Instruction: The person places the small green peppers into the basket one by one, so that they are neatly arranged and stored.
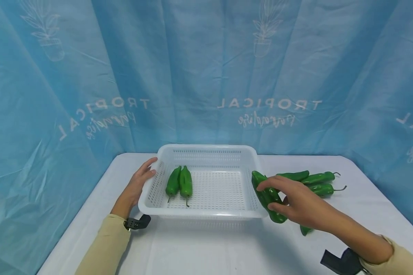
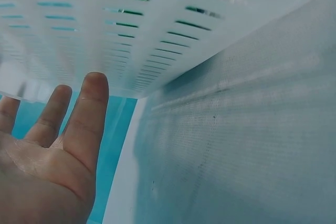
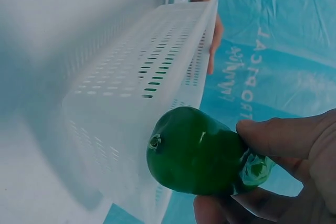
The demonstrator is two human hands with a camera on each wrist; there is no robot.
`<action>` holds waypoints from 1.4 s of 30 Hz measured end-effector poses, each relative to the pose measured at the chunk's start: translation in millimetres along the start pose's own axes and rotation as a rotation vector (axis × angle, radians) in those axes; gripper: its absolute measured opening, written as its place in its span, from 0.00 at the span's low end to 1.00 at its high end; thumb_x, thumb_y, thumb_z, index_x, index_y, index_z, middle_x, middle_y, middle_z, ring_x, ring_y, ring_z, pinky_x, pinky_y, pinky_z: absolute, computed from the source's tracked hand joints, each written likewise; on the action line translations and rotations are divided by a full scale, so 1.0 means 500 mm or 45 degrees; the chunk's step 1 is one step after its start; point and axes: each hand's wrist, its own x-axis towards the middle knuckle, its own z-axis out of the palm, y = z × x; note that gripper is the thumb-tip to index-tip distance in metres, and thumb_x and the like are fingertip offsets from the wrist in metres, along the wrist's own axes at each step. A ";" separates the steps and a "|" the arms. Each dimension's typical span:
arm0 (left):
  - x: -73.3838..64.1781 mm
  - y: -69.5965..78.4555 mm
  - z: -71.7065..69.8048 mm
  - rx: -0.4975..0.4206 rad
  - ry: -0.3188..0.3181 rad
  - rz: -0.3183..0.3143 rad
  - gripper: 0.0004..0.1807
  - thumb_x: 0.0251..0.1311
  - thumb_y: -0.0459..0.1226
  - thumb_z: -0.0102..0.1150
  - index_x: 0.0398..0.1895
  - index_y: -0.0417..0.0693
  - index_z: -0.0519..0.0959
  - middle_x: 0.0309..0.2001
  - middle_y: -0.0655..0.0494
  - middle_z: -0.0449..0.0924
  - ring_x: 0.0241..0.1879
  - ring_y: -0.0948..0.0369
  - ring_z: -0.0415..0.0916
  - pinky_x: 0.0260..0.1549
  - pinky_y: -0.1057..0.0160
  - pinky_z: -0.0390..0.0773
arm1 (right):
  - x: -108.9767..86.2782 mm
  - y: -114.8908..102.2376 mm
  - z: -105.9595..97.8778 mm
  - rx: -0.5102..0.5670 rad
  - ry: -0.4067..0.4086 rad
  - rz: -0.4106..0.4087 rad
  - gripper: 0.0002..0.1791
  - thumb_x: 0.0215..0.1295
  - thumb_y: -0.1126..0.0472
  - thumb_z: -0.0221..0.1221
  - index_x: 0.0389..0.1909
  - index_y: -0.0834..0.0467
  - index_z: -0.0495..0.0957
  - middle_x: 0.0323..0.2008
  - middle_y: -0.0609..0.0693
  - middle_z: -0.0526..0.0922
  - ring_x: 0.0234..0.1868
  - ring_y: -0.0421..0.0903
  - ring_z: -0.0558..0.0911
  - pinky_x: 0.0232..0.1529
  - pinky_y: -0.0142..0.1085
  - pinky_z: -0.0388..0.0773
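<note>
Peppers (image 3: 191, 153), two by the look of it, pinched between thumb and fingers of my right hand (image 1: 301, 202), by the right rim of the white basket (image 1: 217, 189). My left hand (image 1: 135, 187) grips nothing, fingers straight at its left wall. Two more peppers (image 1: 186, 181) lie inside, left side. Loose peppers (image 1: 318, 178) on the white table (image 1: 206, 244), beyond my right hand. Blue curtain (image 1: 199, 76) behind.

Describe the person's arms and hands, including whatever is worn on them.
The left hand and right hand are bare, without gloves. The left sleeve and right sleeve are plain, pale khaki-beige cloth. A black band sits at the left cuff; a black wrist device sits by the right cuff. No markings can be made out.
</note>
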 end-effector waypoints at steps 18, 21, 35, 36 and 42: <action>0.003 -0.001 0.009 -0.033 0.006 -0.005 0.35 0.73 0.49 0.43 0.79 0.65 0.46 0.80 0.49 0.48 0.74 0.40 0.57 0.64 0.39 0.71 | 0.086 -0.058 -0.004 -0.001 -0.134 -0.110 0.23 0.59 0.67 0.67 0.54 0.48 0.77 0.52 0.46 0.82 0.44 0.40 0.78 0.37 0.32 0.79; 0.001 -0.001 0.009 -0.036 0.011 -0.012 0.35 0.73 0.50 0.43 0.79 0.66 0.46 0.79 0.50 0.48 0.74 0.40 0.57 0.63 0.39 0.71 | 0.103 -0.052 0.007 -0.053 -0.138 -0.141 0.23 0.59 0.67 0.67 0.54 0.48 0.77 0.53 0.46 0.82 0.43 0.40 0.79 0.37 0.32 0.78; -0.003 0.000 0.005 -0.025 0.025 -0.018 0.36 0.72 0.53 0.43 0.79 0.68 0.44 0.80 0.51 0.47 0.75 0.40 0.57 0.63 0.40 0.71 | 0.203 -0.011 0.029 -0.032 -0.398 -0.132 0.22 0.63 0.66 0.65 0.57 0.52 0.77 0.55 0.52 0.80 0.50 0.45 0.80 0.43 0.34 0.80; -0.004 0.000 0.005 -0.025 0.029 -0.017 0.36 0.72 0.54 0.43 0.79 0.69 0.44 0.80 0.51 0.47 0.75 0.40 0.57 0.63 0.40 0.71 | 0.210 -0.010 0.028 -0.029 -0.424 -0.133 0.22 0.63 0.66 0.64 0.58 0.52 0.76 0.55 0.52 0.80 0.51 0.45 0.80 0.44 0.34 0.80; -0.008 0.000 0.011 0.005 0.049 -0.013 0.36 0.72 0.55 0.44 0.79 0.72 0.45 0.80 0.53 0.48 0.74 0.41 0.59 0.62 0.43 0.74 | 0.241 -0.002 0.031 -0.020 -0.514 -0.084 0.22 0.63 0.65 0.64 0.59 0.52 0.76 0.57 0.52 0.80 0.52 0.46 0.80 0.48 0.39 0.82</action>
